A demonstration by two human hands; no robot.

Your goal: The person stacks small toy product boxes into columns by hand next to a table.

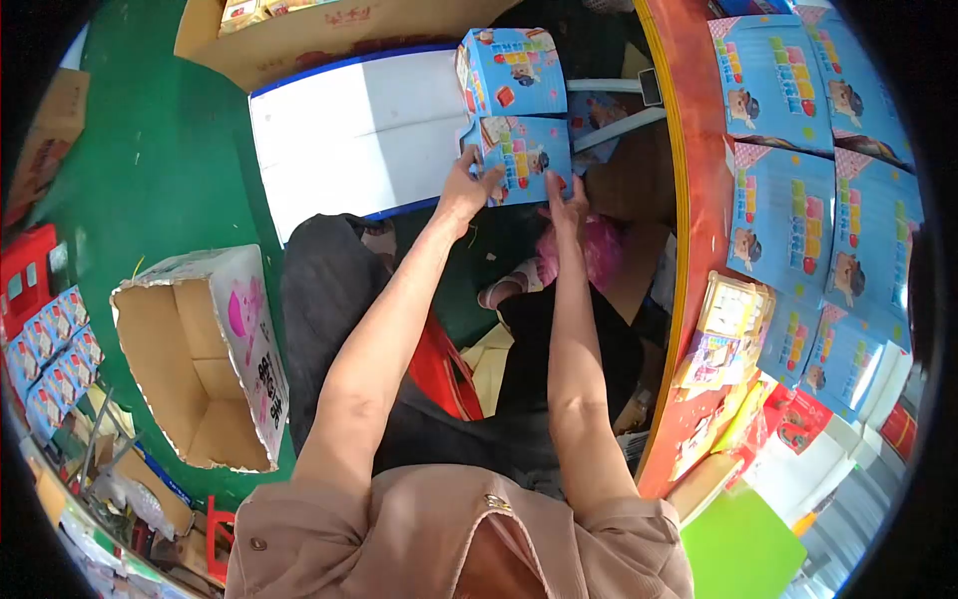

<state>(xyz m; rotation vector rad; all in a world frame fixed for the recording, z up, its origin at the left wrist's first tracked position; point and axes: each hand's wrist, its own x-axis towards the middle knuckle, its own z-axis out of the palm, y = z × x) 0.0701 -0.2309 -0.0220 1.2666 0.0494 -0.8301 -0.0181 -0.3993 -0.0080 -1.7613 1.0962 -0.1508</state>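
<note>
The near blue box lay at the right end of the white board, just in front of the far blue box, its printed face up. The left hand had its grip pinched on the box's left side, next to the board. The right hand had its grip closed on the near right corner, thumb against the printed face. Beyond the board stood a brown carton; nearer the person and to its left, an open carton lay on the green floor. Right of the board, the counter carried more blue boxes. A pink bag sat below the right hand.
</note>
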